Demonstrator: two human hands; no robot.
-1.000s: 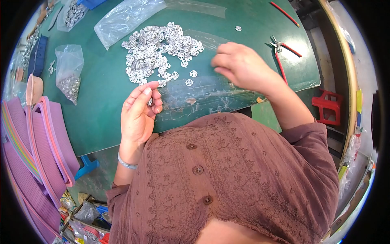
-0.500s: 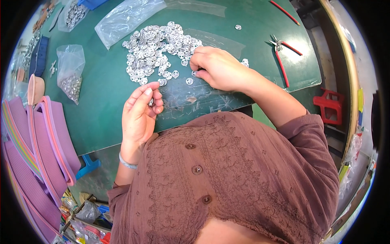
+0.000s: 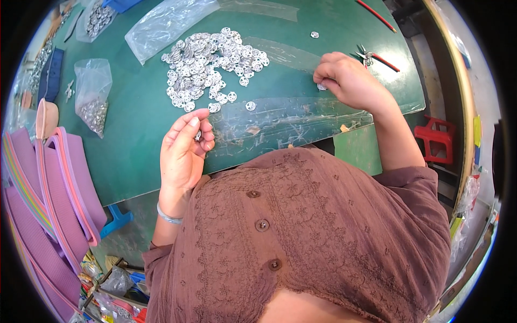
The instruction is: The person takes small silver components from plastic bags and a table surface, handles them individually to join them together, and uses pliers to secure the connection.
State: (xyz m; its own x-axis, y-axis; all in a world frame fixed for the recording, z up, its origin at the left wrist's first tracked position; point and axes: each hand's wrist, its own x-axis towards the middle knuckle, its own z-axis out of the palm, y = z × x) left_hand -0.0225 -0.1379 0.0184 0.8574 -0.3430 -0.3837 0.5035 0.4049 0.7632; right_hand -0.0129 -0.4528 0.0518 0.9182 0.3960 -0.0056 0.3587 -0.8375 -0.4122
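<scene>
A heap of small round openwork silver metal discs (image 3: 196, 70) lies on the green table, with one loose disc (image 3: 250, 106) at its near right. At the heap's near edge my left hand (image 3: 183, 145) is curled, palm up, round a small metal piece (image 3: 198, 135) that peeks out between the fingers. Off to the right, my right hand (image 3: 350, 81) is closed in a pinch at the tabletop. Beneath its fingertips shows part of a silver disc (image 3: 321, 86); the fingers hide the rest.
Red-handled pliers (image 3: 379, 60) lie beyond my right hand, near a red pencil-like stick (image 3: 377, 15). Clear plastic bags (image 3: 167, 27) and a bag of metal bits (image 3: 94, 107) are at the left. Purple padded pieces (image 3: 59, 188) crowd the table's left edge. A red stool (image 3: 435, 140) stands right.
My right hand has moved right, from beside the heap to the discs near the pliers. My left hand stays almost still with the metal piece.
</scene>
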